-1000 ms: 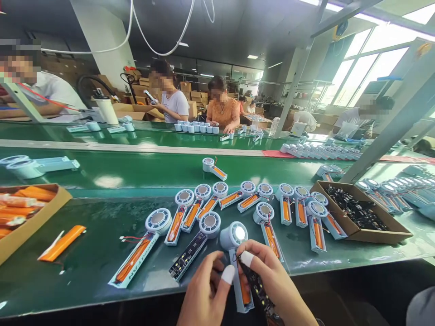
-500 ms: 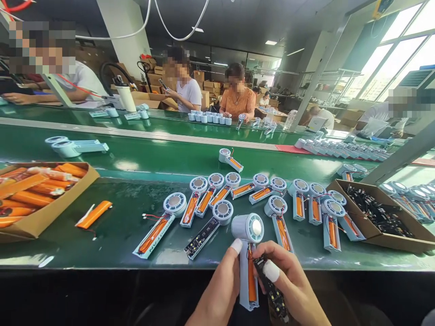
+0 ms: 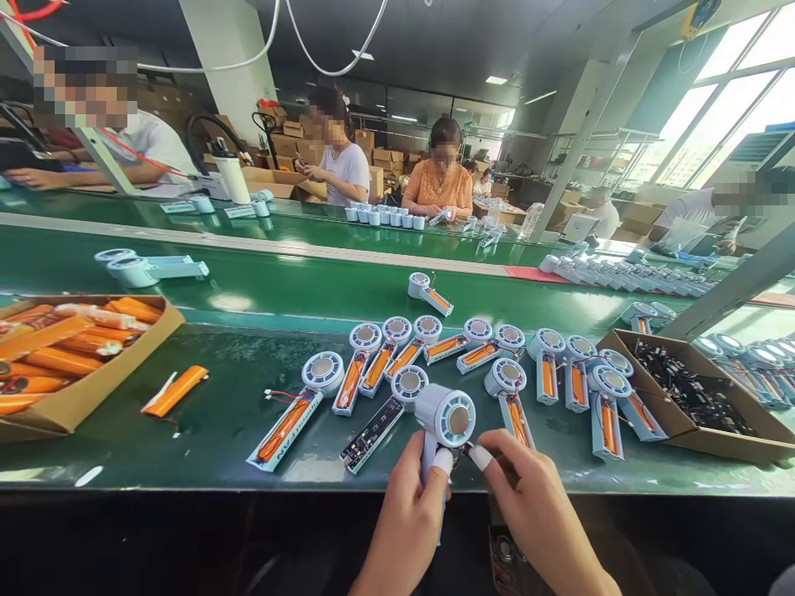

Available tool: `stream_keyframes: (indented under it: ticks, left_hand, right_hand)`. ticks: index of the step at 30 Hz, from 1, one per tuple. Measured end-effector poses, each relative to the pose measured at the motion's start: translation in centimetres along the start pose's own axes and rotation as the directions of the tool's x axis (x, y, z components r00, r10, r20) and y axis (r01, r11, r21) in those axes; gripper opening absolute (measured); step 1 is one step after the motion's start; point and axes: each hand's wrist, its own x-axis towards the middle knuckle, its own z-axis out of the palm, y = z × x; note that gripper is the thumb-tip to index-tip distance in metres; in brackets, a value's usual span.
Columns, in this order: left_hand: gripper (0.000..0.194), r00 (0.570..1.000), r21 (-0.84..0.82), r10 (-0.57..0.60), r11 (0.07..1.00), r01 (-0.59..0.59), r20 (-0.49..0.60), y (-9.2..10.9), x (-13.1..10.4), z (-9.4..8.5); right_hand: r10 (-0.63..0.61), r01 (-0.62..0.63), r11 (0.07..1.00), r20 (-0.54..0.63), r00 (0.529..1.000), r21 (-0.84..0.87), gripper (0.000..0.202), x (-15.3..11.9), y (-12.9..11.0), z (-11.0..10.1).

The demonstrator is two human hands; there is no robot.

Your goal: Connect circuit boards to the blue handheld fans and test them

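A pale blue handheld fan [image 3: 444, 414] is in my left hand [image 3: 419, 505], which grips it by the handle below the round head. The head faces up and toward me, and my fingers cover most of the handle. My right hand [image 3: 537, 488] is closed, its thumb and fingertips pinched at thin dark and red wires [image 3: 463, 452] by the fan's neck. The black circuit board seen earlier in that hand is hidden now. Just behind lies another fan [image 3: 410, 383] with a black circuit board [image 3: 373, 434] along its handle.
Several fans with orange batteries [image 3: 289, 430] lie across the green bench [image 3: 217, 397]. A carton of orange batteries [image 3: 137, 368] stands left, near one loose battery [image 3: 177, 391]. A carton of circuit boards [image 3: 733, 443] stands right. Co-workers [image 3: 438, 186] sit beyond the conveyor.
The held fan has tipped, its head turning more toward me and its handle now mostly covered. My right hand has moved up to the fan's neck, and its circuit board has gone from sight.
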Motion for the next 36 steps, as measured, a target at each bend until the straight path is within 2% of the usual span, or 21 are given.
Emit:
stream_keyframes:
  ticks: [2,4,7,8,9,11,13,14,16,18,22,25,29,33,36]
  left_hand:
    - [0.023,0.999,0.035,0.038,0.999,-0.037,-0.026,0.1,0.1,-0.1]
    - [0.022,0.998,0.043,0.042,0.998,-0.04,-0.046,0.4,0.0,-0.1]
    - [0.023,0.996,0.042,0.031,0.999,-0.027,-0.088,1.0,-0.2,-0.2]
    - [0.023,0.996,0.036,0.026,0.999,-0.023,-0.091,1.2,-0.3,-0.2]
    - [0.021,0.996,0.027,0.018,1.0,-0.015,-0.084,1.5,-0.3,-0.2]
    - [0.017,0.999,-0.008,-0.005,1.0,0.005,-0.05,1.8,-0.4,-0.3]
    - [0.014,0.999,-0.067,-0.04,0.997,0.04,0.002,1.8,-0.3,-0.5]
    - [0.014,0.997,-0.109,-0.062,0.992,0.065,0.034,1.8,-0.2,-0.6]
    - [0.014,0.988,-0.217,-0.11,0.967,0.132,0.113,1.6,0.0,-0.6]
    - [0.019,0.969,-0.339,-0.143,0.918,0.206,0.201,1.3,0.2,-0.6]
    - [0.029,0.94,-0.535,-0.139,0.792,0.294,0.311,0.9,0.4,-0.3]
    - [0.027,0.942,-0.586,-0.119,0.756,0.29,0.313,0.7,0.3,-0.3]
    - [0.015,0.954,-0.499,-0.053,0.843,0.202,0.296,0.2,0.0,-0.5]
    - [0.024,0.971,-0.307,0.027,0.951,0.049,0.237,-0.2,-0.1,-0.7]
    - [0.032,0.979,-0.14,0.039,0.99,-0.011,0.2,-0.4,-0.1,-0.5]
  right_hand:
    - [-0.08,0.098,0.966,0.083,0.993,-0.238,0.025,-0.1,-0.8,-0.8]
    - [-0.112,0.191,0.916,0.231,0.966,-0.353,0.025,-0.3,-1.8,-1.7]
    - [-0.133,0.299,0.889,0.43,0.893,-0.347,0.006,-0.6,-3.5,-2.9]
    - [-0.139,0.314,0.894,0.467,0.873,-0.32,0.014,-0.6,-3.9,-3.1]
    - [-0.142,0.31,0.907,0.486,0.862,-0.285,0.022,-0.6,-4.2,-3.2]
    - [-0.129,0.247,0.952,0.497,0.858,-0.181,0.019,-0.6,-4.5,-2.9]
    - [-0.075,0.089,0.996,0.522,0.85,-0.002,0.013,-0.5,-4.3,-2.0]
    - [-0.043,-0.012,0.995,0.533,0.845,0.1,0.021,-0.6,-4.1,-1.5]
    - [0.014,-0.188,0.942,0.529,0.849,0.277,0.037,-0.8,-3.6,-0.4]
    - [0.057,-0.269,0.884,0.483,0.874,0.382,0.047,-1.1,-3.1,0.5]
    - [0.076,-0.271,0.83,0.382,0.921,0.488,0.057,-1.6,-2.4,1.6]
    - [0.107,-0.239,0.836,0.281,0.954,0.494,0.061,-1.6,-2.4,1.8]
    - [0.219,-0.307,0.813,0.229,0.949,0.495,0.061,-1.8,-2.9,2.1]
    - [0.261,-0.343,0.78,0.227,0.938,0.524,0.064,-2.2,-2.9,2.5]
    - [0.27,-0.34,0.786,0.209,0.94,0.516,0.066,-2.6,-2.5,2.8]
